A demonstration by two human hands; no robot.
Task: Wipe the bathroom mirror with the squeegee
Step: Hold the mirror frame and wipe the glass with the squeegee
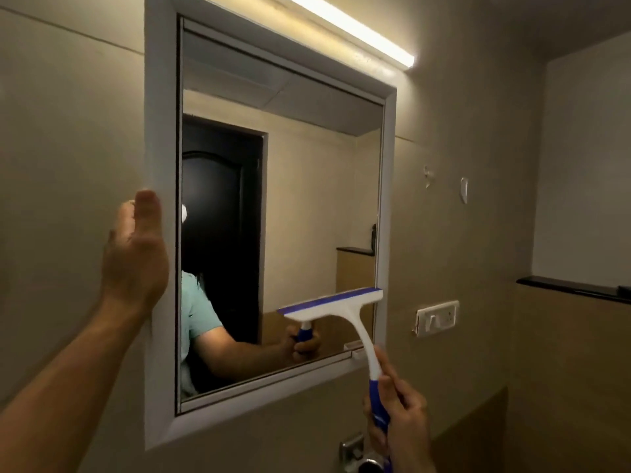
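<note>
R hand (399, 414) grips squeegee (345, 312) handle; blade lies across mirror (290, 199) bottom-R, up-left of grip. L hand (136, 254) flat on frame.

- The mirror (283, 206) hangs on the wall inside its frame (158, 131); the light bar (355, 30) runs along the wall above the frame's top edge
- The left hand (136, 254) rests flat against the frame's left side, about halfway up; its forearm reaches in from the lower left
- The squeegee (345, 312) lies against the glass in the mirror's lower right corner, blade end up, just beside the frame's right side; its handle slants down and right across the frame's bottom edge
- The right hand (399, 425) holds the handle's lower end, below the frame
- The switch plate (437, 317) sits on the wall right of the squeegee; the ledge (573, 288) is further right; two wall hooks (463, 189) are above the plate
- A tap fitting (355, 452) is below the mirror, left of the right hand
</note>
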